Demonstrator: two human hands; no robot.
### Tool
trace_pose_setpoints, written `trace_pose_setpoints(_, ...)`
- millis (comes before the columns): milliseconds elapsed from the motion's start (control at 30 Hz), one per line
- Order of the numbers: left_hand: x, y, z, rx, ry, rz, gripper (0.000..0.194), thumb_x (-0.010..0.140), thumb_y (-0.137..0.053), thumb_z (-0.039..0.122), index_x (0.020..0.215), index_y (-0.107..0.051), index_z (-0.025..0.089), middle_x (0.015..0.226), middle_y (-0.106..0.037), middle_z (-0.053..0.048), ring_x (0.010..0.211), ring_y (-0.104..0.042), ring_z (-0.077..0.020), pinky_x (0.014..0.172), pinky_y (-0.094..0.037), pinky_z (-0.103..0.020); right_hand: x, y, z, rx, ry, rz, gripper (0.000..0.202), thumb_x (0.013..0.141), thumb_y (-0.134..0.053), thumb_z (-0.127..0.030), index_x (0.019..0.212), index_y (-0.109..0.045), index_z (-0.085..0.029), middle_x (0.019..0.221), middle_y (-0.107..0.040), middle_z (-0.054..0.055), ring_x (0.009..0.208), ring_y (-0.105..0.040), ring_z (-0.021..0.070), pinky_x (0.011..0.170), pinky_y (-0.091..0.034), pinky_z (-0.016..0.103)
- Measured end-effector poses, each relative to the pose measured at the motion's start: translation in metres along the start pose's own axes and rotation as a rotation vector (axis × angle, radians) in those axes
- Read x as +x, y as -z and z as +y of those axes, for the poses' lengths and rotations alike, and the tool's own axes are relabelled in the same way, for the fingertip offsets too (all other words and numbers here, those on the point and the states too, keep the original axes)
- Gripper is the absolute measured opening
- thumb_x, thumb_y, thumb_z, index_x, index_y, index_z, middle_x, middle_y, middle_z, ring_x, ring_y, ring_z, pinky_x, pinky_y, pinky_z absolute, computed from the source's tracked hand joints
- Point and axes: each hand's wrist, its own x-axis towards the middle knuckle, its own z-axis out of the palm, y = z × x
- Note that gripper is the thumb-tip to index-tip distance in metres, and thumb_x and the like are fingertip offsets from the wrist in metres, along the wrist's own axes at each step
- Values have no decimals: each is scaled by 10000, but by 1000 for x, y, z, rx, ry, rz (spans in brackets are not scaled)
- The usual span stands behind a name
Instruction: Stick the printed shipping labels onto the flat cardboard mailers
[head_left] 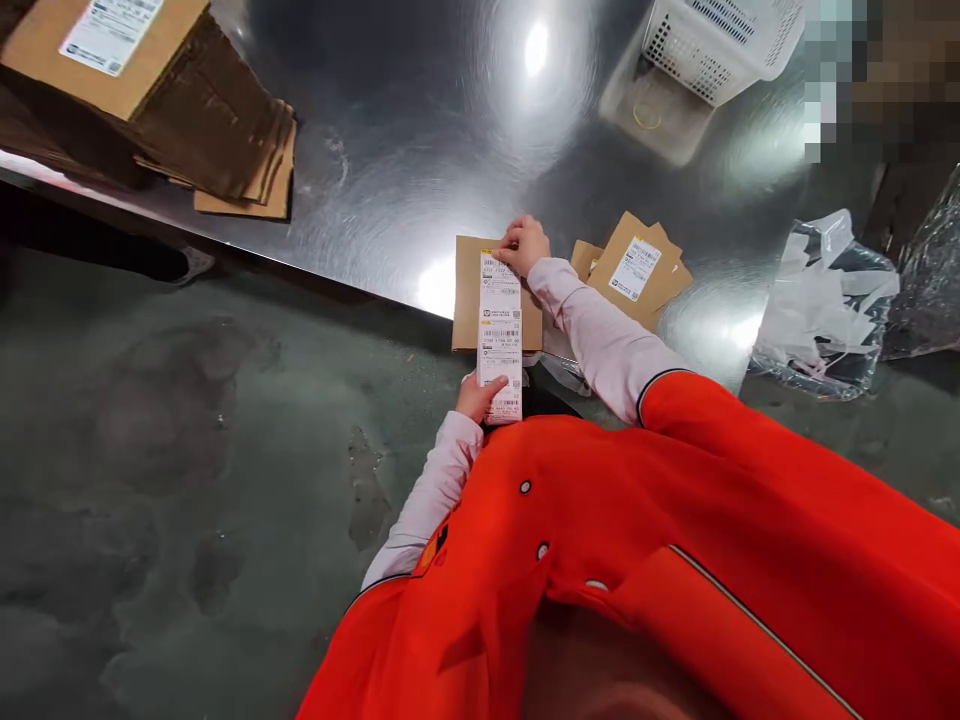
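A strip of printed shipping labels (pixel 500 330) runs from the table's front edge up over a brown cardboard piece (pixel 466 290). My left hand (pixel 480 397) grips the strip's lower end, with the thumb lying across its face. At the top end, my right hand (pixel 524 246) has its fingers pinched at the strip's upper corner, over the cardboard. The fingertips partly hide that corner. Right of my right forearm lies a small stack of cardboard pieces (pixel 651 262), the top one bearing a white label (pixel 634 268).
Brown cardboard stacks (pixel 217 110) stand at the table's left, one carrying a label (pixel 111 30). A white perforated basket (pixel 724 45) is at the back right. A clear plastic bag of white paper scraps (pixel 825 300) hangs beyond the metal table's (pixel 390 130) right edge.
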Motion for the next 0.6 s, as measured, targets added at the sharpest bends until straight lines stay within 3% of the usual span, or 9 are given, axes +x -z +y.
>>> trace_pose_setpoints(100,-11,13,-22,53,42,41,548,376,-974,396,782,-725,124,783,-760,-116,748,-724,-285,745,-597,-459,-6,-9,5,-100,17,61,440,839,-738,-312,1238,-680,-135,1375,-562,149,1293,-507,280,1120,-417,465)
trace_pose_setpoints(200,-31,28,-39,101,56,71,496,433,-962,385,773,-729,111,744,-749,-103,760,-721,-281,781,-587,-449,-35,-22,-5,-273,195,24,844,848,-719,-445,1539,-375,-104,1603,-329,208,1491,-286,364,1213,-248,587)
trace_pose_setpoints(300,-51,41,-38,102,16,92,517,408,-958,420,767,-733,124,753,-756,-87,762,-716,-267,803,-587,-435,-67,-37,-18,-368,438,-171,892,869,-637,-582,1550,-349,-84,1658,-225,203,1552,-120,409,1239,-27,655)
trace_pose_setpoints(400,-58,49,-15,110,-67,125,510,378,-948,429,734,-737,131,767,-762,-97,762,-715,-267,797,-589,-432,-90,-44,-20,-341,472,-211,782,901,-599,-552,1525,-411,-120,1651,-266,175,1555,-121,411,1239,8,660)
trace_pose_setpoints(467,-57,50,7,117,-136,152,466,402,-935,423,713,-738,138,788,-767,-98,781,-713,-260,807,-584,-407,-101,-39,-11,-271,415,-149,711,909,-612,-494,1504,-448,-139,1616,-341,170,1533,-221,389,1250,-87,629)
trace_pose_setpoints(500,-55,50,17,119,-181,175,441,425,-927,425,704,-735,143,789,-768,-91,782,-711,-252,802,-581,-391,-106,-36,-4,-231,312,-79,720,894,-639,-485,1493,-459,-129,1587,-379,188,1502,-288,388,1239,-160,618)
trace_pose_setpoints(600,-48,45,39,129,-338,252,411,476,-908,439,694,-727,142,759,-757,-69,736,-696,-218,735,-574,-340,-117,-23,17,-77,-192,89,784,784,-764,-504,1393,-549,-59,1404,-522,251,1309,-505,395,1110,-407,571)
